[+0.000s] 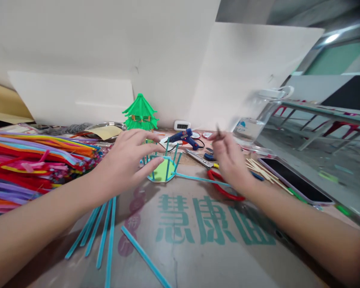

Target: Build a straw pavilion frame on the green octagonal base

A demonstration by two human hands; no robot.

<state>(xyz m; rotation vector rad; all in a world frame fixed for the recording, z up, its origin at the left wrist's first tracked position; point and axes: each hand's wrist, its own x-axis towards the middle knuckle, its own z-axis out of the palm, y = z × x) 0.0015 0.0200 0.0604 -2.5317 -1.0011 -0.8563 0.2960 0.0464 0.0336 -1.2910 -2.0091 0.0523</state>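
My left hand (129, 160) reaches over a small green octagonal base (162, 171) edged in blue pipe cleaner, with several blue uprights standing from it. Its fingers are spread and curved, and the thumb touches the frame's rim. My right hand (229, 158) hovers to the right of the frame, fingers pinched on a thin dark stick that pokes up above them; motion blurs it. A long blue pipe cleaner (198, 179) trails from the base toward my right hand. Loose blue pipe cleaners (103, 232) lie on the cardboard near my left forearm.
A heap of coloured pipe cleaners (33, 168) fills the left. Behind stand a green pagoda model (140, 114), a blue glue gun (184, 138), scissors with red handles (219, 182), wooden sticks (259, 168), a phone (297, 182) and a clear jug (258, 120).
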